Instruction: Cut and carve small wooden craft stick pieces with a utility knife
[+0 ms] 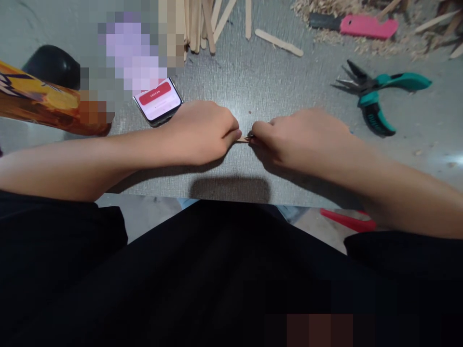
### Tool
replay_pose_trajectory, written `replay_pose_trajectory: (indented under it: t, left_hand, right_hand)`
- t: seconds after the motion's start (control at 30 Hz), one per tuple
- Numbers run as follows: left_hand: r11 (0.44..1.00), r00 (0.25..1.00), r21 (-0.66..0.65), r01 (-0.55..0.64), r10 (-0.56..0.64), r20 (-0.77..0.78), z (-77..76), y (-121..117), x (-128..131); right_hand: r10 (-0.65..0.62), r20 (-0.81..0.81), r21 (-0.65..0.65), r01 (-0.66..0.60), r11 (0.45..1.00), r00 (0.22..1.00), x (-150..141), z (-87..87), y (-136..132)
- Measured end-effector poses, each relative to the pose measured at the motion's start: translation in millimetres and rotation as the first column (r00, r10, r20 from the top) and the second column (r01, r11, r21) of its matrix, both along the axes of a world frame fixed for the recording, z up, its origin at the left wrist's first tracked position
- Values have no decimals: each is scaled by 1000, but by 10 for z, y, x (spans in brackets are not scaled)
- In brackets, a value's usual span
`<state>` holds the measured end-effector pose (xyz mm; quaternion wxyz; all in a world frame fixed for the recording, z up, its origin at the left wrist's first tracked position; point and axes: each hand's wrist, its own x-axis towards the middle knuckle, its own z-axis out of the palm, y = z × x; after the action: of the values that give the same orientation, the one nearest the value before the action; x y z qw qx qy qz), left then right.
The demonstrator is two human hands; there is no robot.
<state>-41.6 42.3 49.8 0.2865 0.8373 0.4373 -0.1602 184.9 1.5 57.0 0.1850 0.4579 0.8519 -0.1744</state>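
Observation:
My left hand is closed in a pinch on one end of a short, thin strip of wood, just above the grey table. Facing it, my right hand is closed too, its fingertips around a small dark object with a shiny metal tip. That tip meets the strip in the narrow gap between both hands. Most of the small object is hidden by my fingers, so its kind cannot be told. Behind my left wrist lies a phone with a lit screen, partly blurred out.
Teal-handled pliers lie open-jawed on the right. A pink utility knife rests among wood shavings. Several wooden craft sticks and one loose stick lie at the back. On the left are an orange package and a black rounded object.

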Motion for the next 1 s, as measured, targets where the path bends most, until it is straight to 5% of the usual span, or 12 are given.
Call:
replay_pose_trajectory:
  t: [0.43, 1.0]
  left_hand:
    - [999, 998, -7, -31, 31, 57, -27, 7, -12]
    - [995, 991, -25, -96, 98, 88, -56, -41, -10]
  right_hand:
    - [13, 48, -11, -13, 1000, 999, -43, 27, 3]
    - [155, 251, -188, -108, 976, 956, -159, 138, 275]
